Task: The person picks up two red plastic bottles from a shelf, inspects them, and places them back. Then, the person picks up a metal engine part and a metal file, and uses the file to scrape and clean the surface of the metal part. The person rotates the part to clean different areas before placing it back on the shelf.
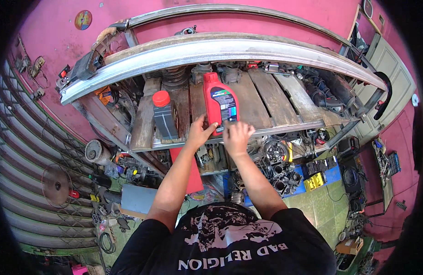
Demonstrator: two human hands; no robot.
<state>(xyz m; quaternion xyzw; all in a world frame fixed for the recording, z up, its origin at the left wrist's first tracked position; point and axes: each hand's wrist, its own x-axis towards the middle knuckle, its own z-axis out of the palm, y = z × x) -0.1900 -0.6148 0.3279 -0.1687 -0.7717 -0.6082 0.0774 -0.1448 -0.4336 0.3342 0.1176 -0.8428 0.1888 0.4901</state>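
Note:
A red plastic oil bottle (213,103) with a dark printed label stands on the wooden shelf (255,98) in front of me. My left hand (201,132) grips its lower left side, the thumb on the front face and the other fingers partly hidden. At the bottle's lower right is my right hand (238,137). One of its fingers points up against the label while the others are loosely bent and apart, not wrapped round the bottle. Left of these, a grey bottle (164,121) with a red cap stands upright by itself near the shelf's front edge.
A metal rail (230,48) crosses above the back of the shelf. Engine cylinders (175,78) and metal parts (328,91) line its rear and right. Below lie more engine parts (280,176) and a yellow block (315,182). A fan (57,185) stands far left.

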